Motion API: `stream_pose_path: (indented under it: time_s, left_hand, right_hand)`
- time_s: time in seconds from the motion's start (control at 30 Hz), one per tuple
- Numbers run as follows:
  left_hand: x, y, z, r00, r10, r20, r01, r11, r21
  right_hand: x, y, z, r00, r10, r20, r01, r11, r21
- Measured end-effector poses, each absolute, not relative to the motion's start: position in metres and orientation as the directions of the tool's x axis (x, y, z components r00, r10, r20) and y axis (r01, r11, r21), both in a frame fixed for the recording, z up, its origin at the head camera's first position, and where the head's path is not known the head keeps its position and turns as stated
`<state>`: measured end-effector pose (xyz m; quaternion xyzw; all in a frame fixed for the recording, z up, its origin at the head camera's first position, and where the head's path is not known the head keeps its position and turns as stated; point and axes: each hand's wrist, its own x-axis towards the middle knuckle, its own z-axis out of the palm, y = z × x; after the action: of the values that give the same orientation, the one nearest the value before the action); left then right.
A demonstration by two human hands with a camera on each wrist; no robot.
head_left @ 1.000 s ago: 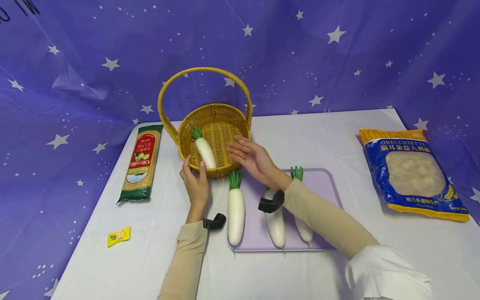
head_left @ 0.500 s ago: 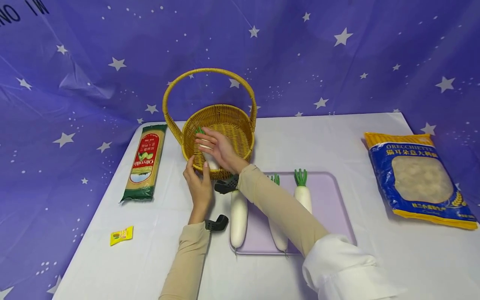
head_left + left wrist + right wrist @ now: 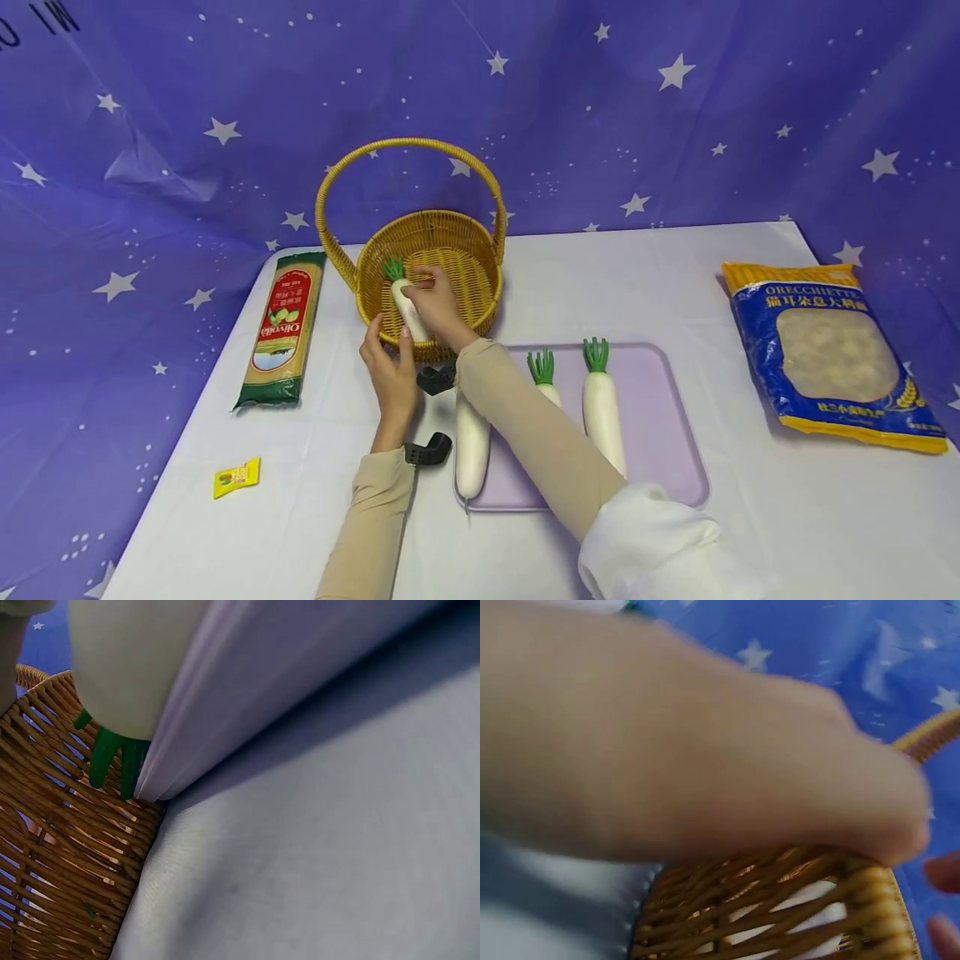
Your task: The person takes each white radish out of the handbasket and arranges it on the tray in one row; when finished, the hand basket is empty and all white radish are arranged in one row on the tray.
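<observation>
In the head view, a white radish (image 3: 406, 305) with a green top lies inside the wicker basket (image 3: 480, 275), leaning on its front wall. My right hand (image 3: 438, 310) reaches over the front rim and pinches this radish near its upper half. Against the basket's front left side rests my left hand (image 3: 392, 379), thumb and fingers spread at the rim. The right wrist view has a blurred hand (image 3: 727, 757) above the basket weave (image 3: 742, 915). In the left wrist view, the basket wall (image 3: 67, 847) meets the green stalks (image 3: 112, 757) of another radish.
A lilac tray (image 3: 667, 417) bears a left radish (image 3: 472, 454), a middle radish (image 3: 549, 392) and a right radish (image 3: 602, 412), partly behind my right arm. Beside the basket lies a pasta packet (image 3: 285, 325). A yellow sachet (image 3: 237, 477) and a blue orecchiette bag (image 3: 832, 350) flank the table.
My right hand has moved left from the basket's right side onto the radish inside, its fingers closing on it. The left hand stays at the basket's rim.
</observation>
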<state>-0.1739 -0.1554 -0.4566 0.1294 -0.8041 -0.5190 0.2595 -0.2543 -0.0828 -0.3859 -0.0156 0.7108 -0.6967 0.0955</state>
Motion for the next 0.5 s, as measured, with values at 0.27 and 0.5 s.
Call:
stream_pose_path:
  time_s: [0.27,0.5]
  left_hand:
    - [-0.1727,-0.1552,-0.4583,-0.834,-0.466,0.296,0.086,0.420,0.904]
    - [-0.1727,-0.1554,-0.4561,-0.836,-0.467,0.287,0.077,0.418,0.905]
  right_hand:
    - [-0.2521,-0.0906,-0.3884,-0.959,-0.138,-0.247,0.148,0.498,-0.854]
    - [-0.2513,-0.0890,-0.3860,-0.933,-0.191,-0.306,0.189,0.463,-0.866]
